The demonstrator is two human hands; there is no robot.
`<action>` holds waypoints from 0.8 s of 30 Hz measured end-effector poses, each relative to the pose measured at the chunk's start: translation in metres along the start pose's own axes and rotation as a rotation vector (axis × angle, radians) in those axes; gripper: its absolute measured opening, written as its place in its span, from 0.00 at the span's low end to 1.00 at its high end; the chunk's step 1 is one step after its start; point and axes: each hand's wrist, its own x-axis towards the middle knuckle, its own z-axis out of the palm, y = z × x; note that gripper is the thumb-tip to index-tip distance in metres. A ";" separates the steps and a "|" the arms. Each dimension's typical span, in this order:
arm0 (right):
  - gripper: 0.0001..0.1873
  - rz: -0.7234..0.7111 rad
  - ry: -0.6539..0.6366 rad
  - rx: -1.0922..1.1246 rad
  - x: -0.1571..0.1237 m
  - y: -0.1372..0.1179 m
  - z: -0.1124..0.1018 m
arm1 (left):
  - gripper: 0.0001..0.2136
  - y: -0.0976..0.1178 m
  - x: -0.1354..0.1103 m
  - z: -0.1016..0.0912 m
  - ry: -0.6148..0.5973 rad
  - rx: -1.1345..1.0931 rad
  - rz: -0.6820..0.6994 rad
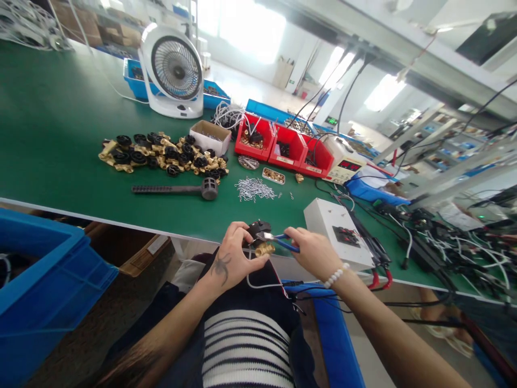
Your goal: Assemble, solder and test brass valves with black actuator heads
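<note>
My left hand [236, 256] grips a brass valve fitting [264, 249] with a black plastic part [258, 229] on top, at the bench's front edge. A white cable hangs down below it. In my right hand [315, 250] are blue-handled pliers [283, 241], their jaws against the black part. Whether the jaws pinch anything small cannot be made out. Beyond my hands lies a loose pile of small silvery clips [254, 188]. To its left rests a dark rubber-looking mallet [181, 189], and behind that is a heap of brass fittings with black caps [165, 153].
Red bins [285, 151] with small parts stand at the back, beside a power supply [343, 161]. A white box [337, 231] sits right of my hands. Tangled cables [456, 237] cover the far right. A fan [173, 70] and a blue crate [48, 269] are at left.
</note>
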 end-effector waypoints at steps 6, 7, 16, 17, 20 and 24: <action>0.10 0.091 0.359 0.180 -0.001 0.005 -0.004 | 0.16 0.000 0.000 0.000 -0.012 0.009 0.001; 0.10 0.115 0.364 0.180 -0.002 0.004 -0.003 | 0.16 0.000 0.000 0.000 -0.012 0.010 0.002; 0.11 0.012 0.283 0.099 0.000 0.002 -0.011 | 0.16 0.002 0.001 -0.002 -0.028 0.031 0.041; 0.10 0.030 0.330 0.101 0.000 0.003 -0.010 | 0.16 0.002 0.002 -0.002 -0.026 0.032 0.038; 0.11 -0.061 0.073 -0.027 -0.001 0.002 -0.003 | 0.16 0.001 0.002 -0.002 -0.033 0.033 0.048; 0.13 -0.117 0.005 -0.032 -0.001 -0.001 0.002 | 0.17 0.002 0.002 -0.001 -0.030 0.034 0.071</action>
